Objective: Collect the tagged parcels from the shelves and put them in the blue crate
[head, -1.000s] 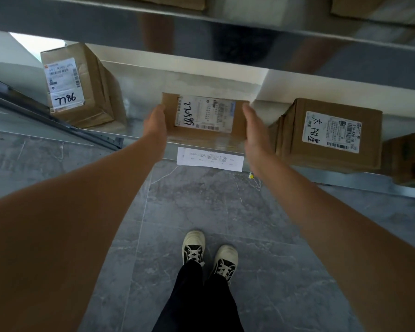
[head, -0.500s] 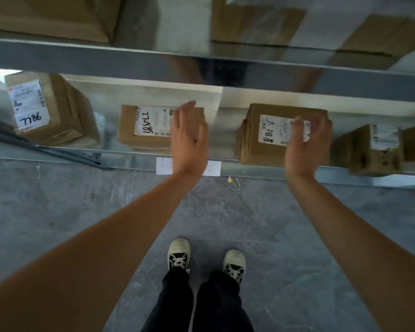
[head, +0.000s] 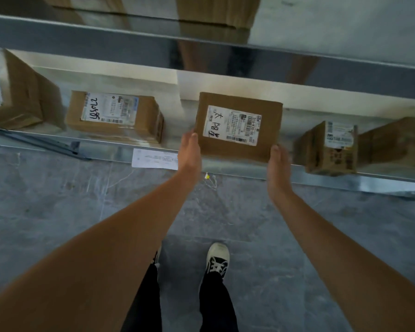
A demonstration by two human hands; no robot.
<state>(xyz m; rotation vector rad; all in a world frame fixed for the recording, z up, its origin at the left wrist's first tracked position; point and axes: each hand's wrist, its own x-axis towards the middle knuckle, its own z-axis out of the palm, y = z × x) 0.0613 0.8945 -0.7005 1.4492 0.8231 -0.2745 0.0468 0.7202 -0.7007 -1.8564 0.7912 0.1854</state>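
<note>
Holding entry: cardboard parcel [head: 238, 127], brown, box-shaped, white shipping label [head: 233, 127] on the upturned face with handwritten characters and barcodes.

Location: at the front edge of the lower metal shelf [head: 369, 182], between the numbered parcel [head: 114, 116] to its left and a smaller printed carton [head: 331, 148] to its right; tipped toward the camera, whether its base touches the shelf cannot be told.

Grip: left hand [head: 189, 152] flat against the left side wall, right hand [head: 277, 164] against the lower right corner; fingers together and extended, pressed on the cardboard rather than curled beneath.

Handling, judged: rigid walls, corners sound, likely light for its bulk. Plain cardboard offers fair friction; a squeeze hold may slip, so fingers under the bottom edge would be safer.

Destination: blue crate, not in view.
</note>
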